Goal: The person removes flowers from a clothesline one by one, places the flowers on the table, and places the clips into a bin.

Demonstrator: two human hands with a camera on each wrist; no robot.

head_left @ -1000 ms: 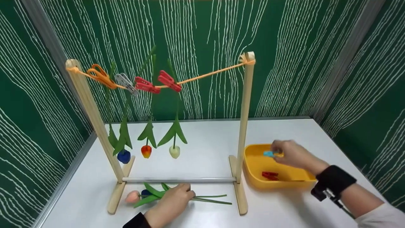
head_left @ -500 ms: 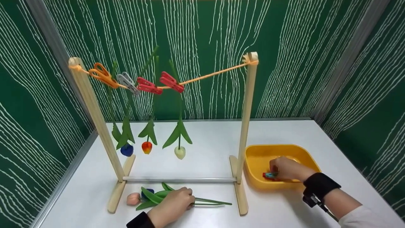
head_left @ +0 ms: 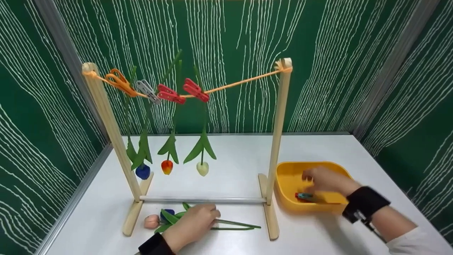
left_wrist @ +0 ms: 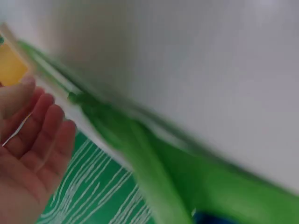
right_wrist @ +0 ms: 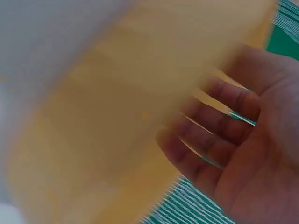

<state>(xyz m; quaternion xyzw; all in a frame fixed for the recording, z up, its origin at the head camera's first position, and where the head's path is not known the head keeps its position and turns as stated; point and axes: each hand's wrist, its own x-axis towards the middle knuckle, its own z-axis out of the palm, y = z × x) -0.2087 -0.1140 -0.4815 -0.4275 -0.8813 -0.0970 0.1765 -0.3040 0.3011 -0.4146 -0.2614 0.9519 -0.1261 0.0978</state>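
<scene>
In the head view my left hand [head_left: 198, 221] is over the stems of two tulips on the table, a pink tulip [head_left: 152, 221] and a dark blue tulip [head_left: 167, 214]. The left wrist view shows its fingers loosely bent beside the blurred green stems [left_wrist: 112, 116], with nothing gripped. My right hand [head_left: 327, 180] is over the yellow bin [head_left: 293, 170], blurred, its fingers spread apart and no object seen in them. Below it in the bin lie a teal clothespin [head_left: 305, 196] and a red clothespin [head_left: 297, 195], touching or overlapping.
A wooden stand [head_left: 279, 131] carries an orange cord [head_left: 244, 82]. Several tulips hang head down from it by an orange clothespin [head_left: 121, 83], a grey clothespin [head_left: 148, 92] and two red clothespins [head_left: 195, 90]. A clear crossbar [head_left: 205, 199] joins the stand's feet.
My right hand lowered the teal clothespin into the bin beside the red one, let go and lifted off it. My left hand has stayed at the tulips on the table. The view has shifted slightly.
</scene>
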